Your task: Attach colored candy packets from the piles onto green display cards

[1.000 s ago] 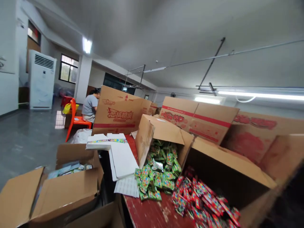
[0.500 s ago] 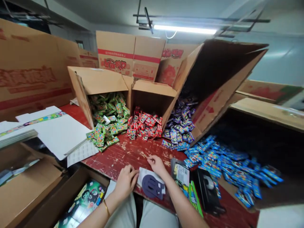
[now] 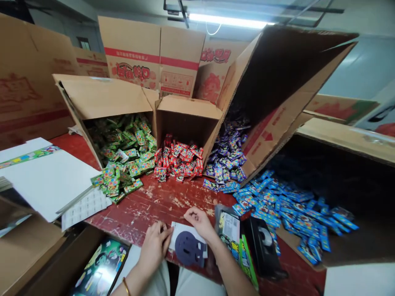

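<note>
A flat white piece (image 3: 176,235) with a dark purple, rounded cut-out shape (image 3: 186,245) on it lies at the table's front edge. My left hand (image 3: 155,241), with a gold bracelet at the wrist, is closed at its left edge, thumb and fingertips against the white border. Just over the top edge, my right hand (image 3: 199,222) has its fingers curled in towards the thumb; whatever is between them is too small to make out. To the right of my right forearm lie a clear bag with printed packaging (image 3: 230,230) and a black tape dispenser (image 3: 262,246).
Tipped cartons spill green packets (image 3: 123,164), red packets (image 3: 179,160), purple packets (image 3: 226,160) and blue packets (image 3: 277,205) onto the red table (image 3: 154,197). White card sheets (image 3: 52,176) are at left. An open box below holds a green printed package (image 3: 100,263).
The view has shifted, so the cartons appear further left and higher. Both hands keep nearly the same pose around the white piece; my right fingers look slightly more curled.
</note>
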`<state>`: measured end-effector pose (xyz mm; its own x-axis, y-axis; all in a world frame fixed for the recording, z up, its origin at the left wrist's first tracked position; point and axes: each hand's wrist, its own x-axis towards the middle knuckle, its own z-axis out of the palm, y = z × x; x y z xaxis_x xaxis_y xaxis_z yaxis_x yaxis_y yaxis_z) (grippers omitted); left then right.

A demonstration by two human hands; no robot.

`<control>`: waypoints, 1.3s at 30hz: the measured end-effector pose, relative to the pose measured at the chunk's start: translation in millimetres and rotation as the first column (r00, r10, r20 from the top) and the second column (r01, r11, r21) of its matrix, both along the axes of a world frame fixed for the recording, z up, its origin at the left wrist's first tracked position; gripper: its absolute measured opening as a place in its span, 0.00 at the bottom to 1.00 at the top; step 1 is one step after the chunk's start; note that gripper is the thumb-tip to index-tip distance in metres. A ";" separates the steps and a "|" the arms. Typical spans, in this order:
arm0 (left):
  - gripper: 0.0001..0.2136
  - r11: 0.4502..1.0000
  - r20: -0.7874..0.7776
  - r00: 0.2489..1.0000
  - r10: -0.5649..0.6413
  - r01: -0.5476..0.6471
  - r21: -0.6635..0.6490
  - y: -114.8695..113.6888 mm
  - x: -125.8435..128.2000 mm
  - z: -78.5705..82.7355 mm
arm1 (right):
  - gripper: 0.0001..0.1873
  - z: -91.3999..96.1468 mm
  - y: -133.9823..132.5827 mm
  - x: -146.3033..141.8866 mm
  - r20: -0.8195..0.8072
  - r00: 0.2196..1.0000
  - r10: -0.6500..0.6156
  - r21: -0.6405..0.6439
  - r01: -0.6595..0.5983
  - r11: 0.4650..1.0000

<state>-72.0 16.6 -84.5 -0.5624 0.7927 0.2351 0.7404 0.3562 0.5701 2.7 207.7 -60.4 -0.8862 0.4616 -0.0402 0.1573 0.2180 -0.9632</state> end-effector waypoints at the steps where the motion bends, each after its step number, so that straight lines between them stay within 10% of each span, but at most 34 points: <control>1: 0.12 1.000 0.005 1.000 0.002 -0.002 -0.001 -0.7 -0.3 1.4 | 0.09 0.5 -3.0 -3.0 -0.009 1.000 -0.001 -0.031 0.001 1.000; 5: 0.13 1.000 0.047 0.999 0.017 -0.016 -0.008 -4.1 0.2 9.6 | 0.27 -1.6 -17.9 -16.3 -0.020 1.000 0.018 -0.142 -0.020 0.990; 12: 0.14 1.000 0.184 0.983 0.014 -0.014 0.001 0.3 -1.2 22.4 | 0.31 5.3 -12.9 -16.2 -0.045 0.997 -0.066 -0.263 0.051 0.963; 18: 0.15 0.973 0.425 0.877 -0.227 0.223 0.060 4.7 -9.4 80.5 | 0.40 87.0 -18.9 -10.8 -0.199 0.980 0.031 -0.401 -0.110 0.909; 26: 0.12 0.832 0.594 0.632 -0.497 0.541 0.121 -5.4 -6.2 169.8 | 0.38 182.3 -52.6 -3.3 -0.220 0.888 0.404 -0.243 -0.451 0.859; 39: 0.06 0.859 0.382 0.779 -0.498 0.502 0.098 -0.9 -2.0 154.5 | 0.46 170.4 -57.0 0.9 -0.171 0.924 0.341 0.067 -0.334 0.940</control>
